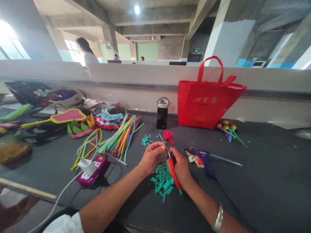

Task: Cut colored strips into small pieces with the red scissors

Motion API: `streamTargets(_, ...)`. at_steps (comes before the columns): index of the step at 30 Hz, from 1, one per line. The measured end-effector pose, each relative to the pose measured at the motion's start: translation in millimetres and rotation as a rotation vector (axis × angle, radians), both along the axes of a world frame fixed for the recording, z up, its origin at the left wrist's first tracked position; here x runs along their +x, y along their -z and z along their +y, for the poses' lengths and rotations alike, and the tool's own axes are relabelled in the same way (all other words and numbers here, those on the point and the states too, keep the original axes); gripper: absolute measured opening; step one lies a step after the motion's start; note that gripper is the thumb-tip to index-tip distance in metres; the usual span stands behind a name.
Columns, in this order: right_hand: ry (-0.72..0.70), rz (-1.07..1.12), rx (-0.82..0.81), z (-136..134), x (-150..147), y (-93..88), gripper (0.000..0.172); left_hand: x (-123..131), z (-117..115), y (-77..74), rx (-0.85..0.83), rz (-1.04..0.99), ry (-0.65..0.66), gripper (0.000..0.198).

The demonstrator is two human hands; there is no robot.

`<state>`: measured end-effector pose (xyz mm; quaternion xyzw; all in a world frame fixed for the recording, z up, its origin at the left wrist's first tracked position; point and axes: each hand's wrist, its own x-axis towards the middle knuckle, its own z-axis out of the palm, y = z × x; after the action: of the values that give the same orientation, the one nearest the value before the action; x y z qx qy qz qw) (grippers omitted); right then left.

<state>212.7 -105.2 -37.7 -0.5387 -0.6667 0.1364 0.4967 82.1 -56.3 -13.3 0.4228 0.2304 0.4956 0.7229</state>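
My right hand (180, 166) is closed round the red handles of a pair of scissors (170, 155), whose blades point up and away. My left hand (152, 157) pinches something small at the blades; I cannot make out what it is. Both hands hover just above a heap of short teal cut pieces (163, 182) on the dark table (267, 181). A silver bangle (218, 217) sits on my right wrist.
A blue glue gun (204, 158) lies right of my hands on a rag. Coloured pipe cleaners (120, 136), a purple power strip (93, 170), small teal (145, 140) and red (168, 136) scraps, a dark bottle (162, 114), a red bag (206, 100) and small craft flowers (229, 129) lie around. A person stands behind the partition.
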Motion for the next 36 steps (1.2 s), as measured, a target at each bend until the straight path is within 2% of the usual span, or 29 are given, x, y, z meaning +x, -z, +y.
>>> streamTargets(11,0.063,-0.016,0.063,-5.8,-3.4,2.5,0.026,-0.6,0.3,1.6,0.049,0.029,0.009,0.014)
streamTargets(14,0.118,-0.004,0.122,-5.0,-0.8,-0.4,0.024,-3.8,5.3,-0.2,0.103,0.068,-0.076,0.012)
streamTargets(17,0.149,0.007,0.112,-3.4,3.5,-3.2,0.022,-7.7,13.0,-0.8,0.173,0.182,-0.173,0.013)
streamTargets(24,0.201,0.015,-0.028,0.5,16.1,-4.2,0.030,-25.7,50.3,17.3,0.366,0.650,-0.502,0.014)
streamTargets(27,0.195,-0.006,-0.042,1.6,18.8,-4.2,0.031,-36.6,66.1,23.0,0.375,0.788,-0.593,0.011)
streamTargets(31,0.216,0.042,-0.033,3.1,19.2,-0.6,0.032,-46.9,75.2,23.4,0.378,0.912,-0.685,0.006)
streamTargets(36,0.260,0.103,0.039,3.1,20.8,1.0,0.031,-54.2,80.8,24.9,0.445,0.979,-0.753,0.016)
